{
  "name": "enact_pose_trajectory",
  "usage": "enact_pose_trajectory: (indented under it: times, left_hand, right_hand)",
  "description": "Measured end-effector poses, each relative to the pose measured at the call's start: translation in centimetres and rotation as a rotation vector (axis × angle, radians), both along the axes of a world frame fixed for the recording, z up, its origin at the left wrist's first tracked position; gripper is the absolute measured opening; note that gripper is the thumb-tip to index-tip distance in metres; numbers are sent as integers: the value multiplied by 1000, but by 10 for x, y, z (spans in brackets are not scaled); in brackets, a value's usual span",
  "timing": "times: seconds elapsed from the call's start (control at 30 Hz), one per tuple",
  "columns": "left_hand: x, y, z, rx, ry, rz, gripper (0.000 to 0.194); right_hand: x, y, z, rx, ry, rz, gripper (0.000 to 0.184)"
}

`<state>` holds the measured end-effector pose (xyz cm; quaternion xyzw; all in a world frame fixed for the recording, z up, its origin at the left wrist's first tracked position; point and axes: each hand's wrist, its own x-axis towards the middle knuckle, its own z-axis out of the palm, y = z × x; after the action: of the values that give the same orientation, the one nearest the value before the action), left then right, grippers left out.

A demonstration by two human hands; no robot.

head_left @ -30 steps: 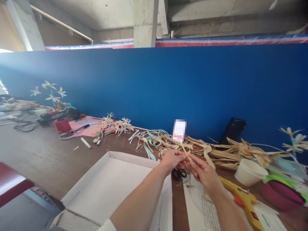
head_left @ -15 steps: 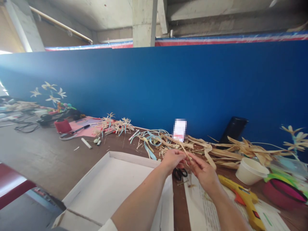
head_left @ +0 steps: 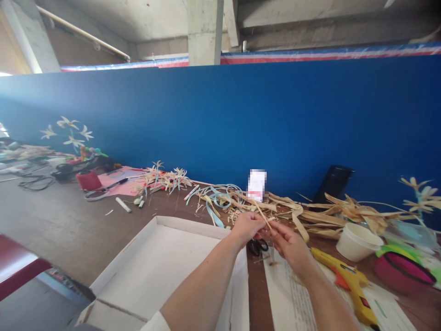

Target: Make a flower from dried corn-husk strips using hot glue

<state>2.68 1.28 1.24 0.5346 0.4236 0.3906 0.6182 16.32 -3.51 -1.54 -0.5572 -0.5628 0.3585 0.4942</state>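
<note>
A narrow strip of dried corn husk (head_left: 263,213) is pinched between my two hands and sticks up from the fingertips at a slant. My left hand (head_left: 246,228) grips it from the left with thumb and fingers closed. My right hand (head_left: 285,239) pinches it from the right, its fingertips close to the left ones. The strip's lower part is hidden by the fingers. Just beneath the hands lie black-handled scissors (head_left: 257,247), partly covered. Behind the hands, loose dried husks (head_left: 310,216) and light-blue strips (head_left: 220,197) are heaped along the blue partition.
A white box lid (head_left: 155,266) lies under my left forearm. To the right are a yellow glue gun (head_left: 347,276), a white paper cup (head_left: 358,242), a magenta bowl (head_left: 403,271) and printed paper (head_left: 282,289). Husk flowers (head_left: 165,177) lie at the back left; a black phone-like object (head_left: 333,184) leans on the partition.
Both hands stay in nearly the same place, fingers shifting slightly on the husk strip, which now looks narrower and straighter. The camera view has moved a little.
</note>
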Motion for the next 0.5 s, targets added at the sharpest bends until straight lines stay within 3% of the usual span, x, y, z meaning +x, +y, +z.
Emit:
enact_pose_trajectory:
  times: [0.13, 0.23, 0.37, 0.5]
  left_hand:
    - [1, -1, 0, 4, 90, 31, 4]
    - [2, -1, -1, 3, 86, 26, 8]
    - [4, 0, -4, 6, 76, 34, 8]
    - [6, 1, -6, -6, 103, 56, 5]
  right_hand:
    - [6, 3, -1, 215, -324, -51, 37]
    - [7, 2, -1, 302, -521, -107, 39]
    - [1, -3, 0, 282, -658, -185, 45]
    - [6, -4, 2, 194, -664, -373, 46]
